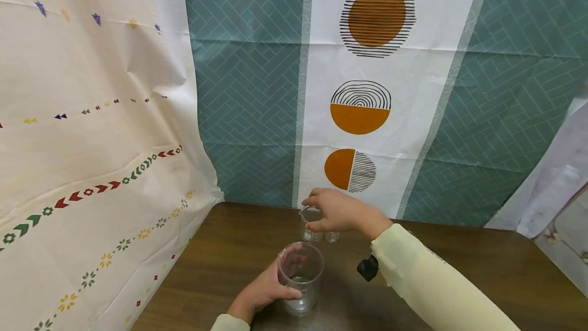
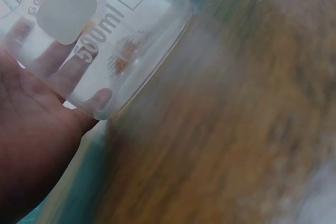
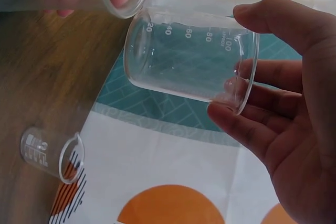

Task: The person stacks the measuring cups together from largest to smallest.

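My left hand grips the side of a large clear glass beaker, mouth upward, at the near middle of the table. In the left wrist view this beaker carries a 500ml marking. My right hand pinches the rim of a smaller glass beaker farther back, fingers and thumb on opposite sides. Marks up to 100 show on that beaker in the right wrist view, where it is held above the table. Close by stands the smallest beaker, upright and untouched. Whether the glassware holds liquid, I cannot tell.
All this is over a dark brown wooden table. A green and white cloth with orange circles hangs along the back edge, and a cream patterned cloth drapes down the left. A black device sits at the right wrist.
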A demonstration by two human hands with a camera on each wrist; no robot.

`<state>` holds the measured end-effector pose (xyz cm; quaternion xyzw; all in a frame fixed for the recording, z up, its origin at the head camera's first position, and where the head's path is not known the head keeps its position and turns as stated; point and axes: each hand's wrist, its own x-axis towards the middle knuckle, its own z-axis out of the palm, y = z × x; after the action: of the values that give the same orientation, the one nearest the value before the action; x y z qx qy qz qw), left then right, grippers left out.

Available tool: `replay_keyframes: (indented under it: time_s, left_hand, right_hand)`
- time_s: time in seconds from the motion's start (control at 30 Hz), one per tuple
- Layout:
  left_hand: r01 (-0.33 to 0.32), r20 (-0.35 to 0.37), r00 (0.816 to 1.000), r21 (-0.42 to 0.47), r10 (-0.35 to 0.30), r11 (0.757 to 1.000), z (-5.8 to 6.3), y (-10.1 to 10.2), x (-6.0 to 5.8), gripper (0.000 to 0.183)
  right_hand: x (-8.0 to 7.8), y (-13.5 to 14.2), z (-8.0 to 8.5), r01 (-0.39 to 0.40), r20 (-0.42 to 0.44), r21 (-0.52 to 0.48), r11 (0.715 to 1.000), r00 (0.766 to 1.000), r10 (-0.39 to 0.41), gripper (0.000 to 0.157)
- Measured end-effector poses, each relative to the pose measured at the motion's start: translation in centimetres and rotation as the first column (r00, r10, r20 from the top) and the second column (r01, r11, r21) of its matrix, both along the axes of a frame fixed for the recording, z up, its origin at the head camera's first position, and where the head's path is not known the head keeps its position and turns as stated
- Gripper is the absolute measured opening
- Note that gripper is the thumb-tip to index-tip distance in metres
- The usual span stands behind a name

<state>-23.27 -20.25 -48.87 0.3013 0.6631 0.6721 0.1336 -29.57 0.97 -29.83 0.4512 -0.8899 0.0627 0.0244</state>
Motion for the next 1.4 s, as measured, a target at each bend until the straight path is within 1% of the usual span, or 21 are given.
replay_keyframes:
  time_s: [0.27,0.5,0.7,0.87,1.0,1.1,1.23,1.4]
  left_hand:
    - [-0.007,0.012,1.000,-0.014,0.007,1.000,0.0,0.2,-0.1,0.096]
    - [-0.014,0.042,0.999,-0.043,0.016,0.999,0.0,0.2,-0.1,0.094]
    - [-0.013,0.044,0.999,-0.063,0.016,0.998,0.0,0.1,-0.2,0.095]
    - [-0.013,0.057,0.998,-0.067,0.017,0.998,0.0,0.1,-0.1,0.095]
    - [-0.036,0.073,0.996,-0.072,0.042,0.997,0.1,0.2,0.0,0.097]
    - [-0.062,0.071,0.995,-0.089,0.069,0.994,0.1,0.2,0.1,0.100]
    - [-0.079,0.067,0.994,-0.106,0.087,0.991,0.0,0.1,0.0,0.101]
    - [-0.069,0.068,0.995,-0.094,0.076,0.993,0.0,0.1,0.0,0.099]
  right_hand:
    - [0.9,-0.2,0.8,-0.020,-0.013,0.009,1.000,1.000,0.020,0.049]
    - [1.6,-0.5,1.1,-0.022,0.002,0.017,1.000,1.000,0.022,0.047]
    - [2.0,-0.8,1.2,-0.078,0.004,0.031,0.997,0.997,0.078,0.044]
    - [2.5,-1.1,1.2,-0.083,0.010,0.045,0.996,0.997,0.082,0.043]
    - [2.7,-1.1,1.1,-0.091,0.018,0.058,0.994,0.996,0.090,0.043]
    - [2.8,-1.2,0.9,-0.102,0.032,0.067,0.993,0.995,0.100,0.043]
    - [3.1,-1.4,0.5,-0.123,0.040,0.065,0.990,0.992,0.120,0.042]
    - [3.2,-1.5,0.1,-0.152,0.036,0.061,0.987,0.988,0.150,0.041]
